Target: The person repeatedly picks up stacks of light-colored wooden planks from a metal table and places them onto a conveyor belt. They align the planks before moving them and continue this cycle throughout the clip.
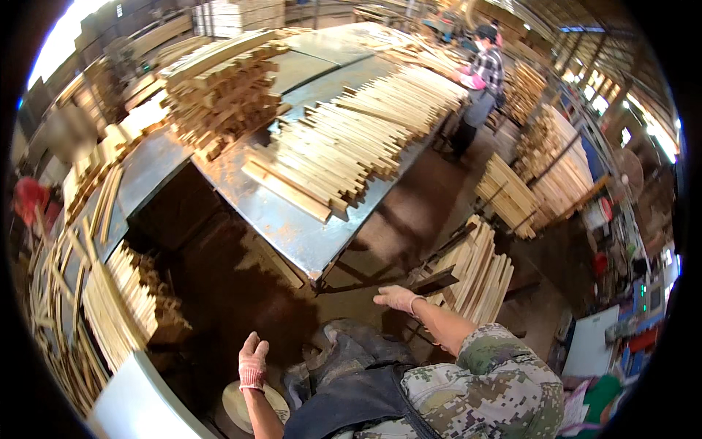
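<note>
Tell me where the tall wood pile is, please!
In the head view, the tall wood pile is at the upper left, on the bluish table, just left of the long row of sticks.

Short-sleeved pixelated camouflage top [504, 373] (green, brown and cream), dark apron [351, 406], both hands [253, 358] in pinkish gloves [397, 298]

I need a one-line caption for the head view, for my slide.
Gloved left hand and right hand near a blue-grey table bearing wooden strips and a tall lumber stack.
</note>
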{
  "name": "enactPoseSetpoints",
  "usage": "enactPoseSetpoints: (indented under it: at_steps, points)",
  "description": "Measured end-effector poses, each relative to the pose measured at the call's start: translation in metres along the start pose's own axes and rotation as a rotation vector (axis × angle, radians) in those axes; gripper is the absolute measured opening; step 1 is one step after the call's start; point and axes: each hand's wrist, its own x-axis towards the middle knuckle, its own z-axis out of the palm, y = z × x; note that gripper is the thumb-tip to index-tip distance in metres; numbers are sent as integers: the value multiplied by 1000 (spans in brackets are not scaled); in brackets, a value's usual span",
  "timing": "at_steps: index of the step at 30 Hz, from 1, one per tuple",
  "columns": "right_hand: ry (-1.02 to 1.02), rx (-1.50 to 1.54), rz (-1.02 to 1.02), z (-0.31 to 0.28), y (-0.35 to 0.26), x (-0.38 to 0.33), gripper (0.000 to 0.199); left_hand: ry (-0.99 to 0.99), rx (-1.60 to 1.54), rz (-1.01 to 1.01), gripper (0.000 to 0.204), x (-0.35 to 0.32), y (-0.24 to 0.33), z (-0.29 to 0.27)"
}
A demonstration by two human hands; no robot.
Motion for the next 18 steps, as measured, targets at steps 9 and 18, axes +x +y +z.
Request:
enactPoseSetpoints:
  at_steps: [9,18]
  points:
    - [322,169,-20,-146,-55,116,93,-169,-168,-8,69,214,104,129]
    - [762,260,78,-349,-89,285,92,29,280,-244,91,428,141,286]
